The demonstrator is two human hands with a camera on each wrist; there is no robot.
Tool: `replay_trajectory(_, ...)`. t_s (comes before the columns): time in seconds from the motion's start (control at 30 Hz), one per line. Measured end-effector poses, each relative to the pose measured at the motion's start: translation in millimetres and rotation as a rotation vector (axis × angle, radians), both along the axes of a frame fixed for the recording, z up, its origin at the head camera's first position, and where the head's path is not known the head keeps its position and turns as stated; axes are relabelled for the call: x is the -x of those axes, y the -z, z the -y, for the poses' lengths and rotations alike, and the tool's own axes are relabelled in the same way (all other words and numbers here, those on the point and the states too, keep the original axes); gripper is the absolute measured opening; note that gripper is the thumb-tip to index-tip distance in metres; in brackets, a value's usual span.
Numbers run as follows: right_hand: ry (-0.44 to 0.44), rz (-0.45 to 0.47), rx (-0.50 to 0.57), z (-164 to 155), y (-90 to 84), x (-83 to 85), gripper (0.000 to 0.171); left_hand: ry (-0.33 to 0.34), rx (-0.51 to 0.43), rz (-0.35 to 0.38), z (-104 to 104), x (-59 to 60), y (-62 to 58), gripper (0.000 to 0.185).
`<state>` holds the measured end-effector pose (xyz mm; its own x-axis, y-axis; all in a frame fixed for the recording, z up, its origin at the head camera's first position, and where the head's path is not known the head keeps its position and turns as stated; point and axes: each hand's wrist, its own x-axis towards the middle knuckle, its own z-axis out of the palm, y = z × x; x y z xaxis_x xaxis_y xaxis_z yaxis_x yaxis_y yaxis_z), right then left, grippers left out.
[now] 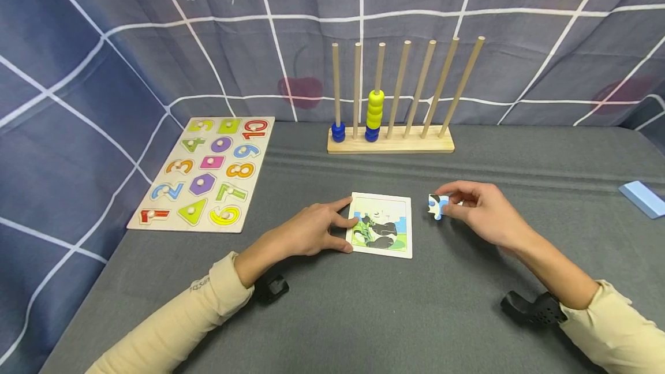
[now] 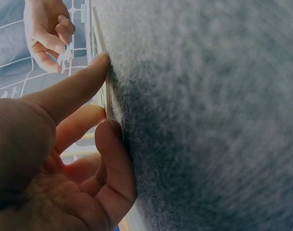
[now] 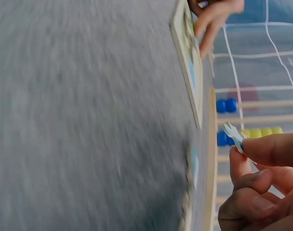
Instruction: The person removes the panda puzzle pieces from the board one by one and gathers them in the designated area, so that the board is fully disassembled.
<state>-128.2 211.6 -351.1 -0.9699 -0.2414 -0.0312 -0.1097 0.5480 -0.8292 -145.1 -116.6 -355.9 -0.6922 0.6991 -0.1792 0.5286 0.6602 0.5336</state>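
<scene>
A small panda jigsaw puzzle (image 1: 381, 225) in a white frame lies flat on the grey cloth. Its upper part looks pale, while black, green and blue show lower down. My left hand (image 1: 312, 229) touches the frame's left edge with extended fingers and thumb, one fingertip reaching onto the picture. In the left wrist view, the left thumb (image 2: 76, 89) presses against the thin edge. To the right of the puzzle, my right hand (image 1: 483, 209) pinches a black, white and blue puzzle piece (image 1: 437, 205) between thumb and fingers. The right wrist view shows that piece (image 3: 234, 137) nearly edge-on, above the cloth.
Behind the puzzle stands a wooden peg rack (image 1: 392, 142) with tall rods and blue and yellow beads. A number and shape board (image 1: 249, 186) with knobs lies at the left. A light-blue block (image 1: 643, 199) sits far right. Checked fabric (image 1: 312, 33) hangs behind.
</scene>
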Motion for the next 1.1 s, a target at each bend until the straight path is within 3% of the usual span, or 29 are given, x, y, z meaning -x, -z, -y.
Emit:
replay_trajectory(0.2, 0.040, 0.025, -0.008, -26.9, -0.8, -1.8, 0.029, 0.005, 0.011, 0.000, 0.2, 0.5, -0.3, 0.057)
replay_trajectory(0.53, 0.062, 0.053, -0.074, -69.2, 13.8, -7.1, 0.029, -0.006, 0.010, 0.011, -0.1, 0.4, -0.3, 0.057)
replay_trajectory(0.83, 0.058, -0.105, -0.236, -80.8, 24.7, -10.3, 0.025, -0.003, 0.010, 0.019, -2.1, -0.5, 0.9, 0.057)
replay_trajectory(1.1, 0.055, -0.129, -0.304, -73.6, 23.5, -7.0, 0.028, -0.004, 0.015, 0.008, 0.4, -1.0, -0.6, 0.057)
